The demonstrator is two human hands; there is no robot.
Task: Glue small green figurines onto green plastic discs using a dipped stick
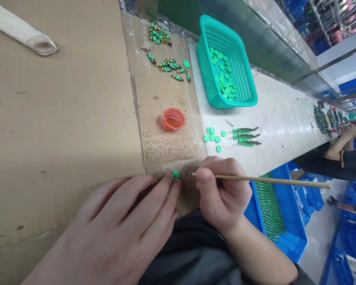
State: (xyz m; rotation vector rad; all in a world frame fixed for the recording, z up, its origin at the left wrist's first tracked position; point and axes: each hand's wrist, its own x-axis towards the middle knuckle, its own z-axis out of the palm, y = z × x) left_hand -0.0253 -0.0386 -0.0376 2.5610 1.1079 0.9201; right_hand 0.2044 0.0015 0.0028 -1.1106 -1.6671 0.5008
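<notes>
My left hand (pixel 127 221) lies low over the table edge, its fingertips holding a small round green disc (pixel 176 174). Closed around a thin wooden stick (pixel 269 180) is my right hand (pixel 222 190). The stick's narrow tip points left, a short gap from the disc. Just beyond, a red cup (pixel 173 120) contains some liquid. Tiny golden specks (pixel 167 147) are scattered over the cardboard near it. Several loose green discs (pixel 212 137) lie to the right, beside three green pieces with dark twisted ends (pixel 247 136).
A teal basket (pixel 206 69) with green discs stands at the back. Small green, black and gold figures (pixel 170 64) lie in piles left of it. A whitish tube (pixel 17 27) is at upper left. Blue trays (pixel 295 229) sit below right; another person (pixel 338 154) works farther along.
</notes>
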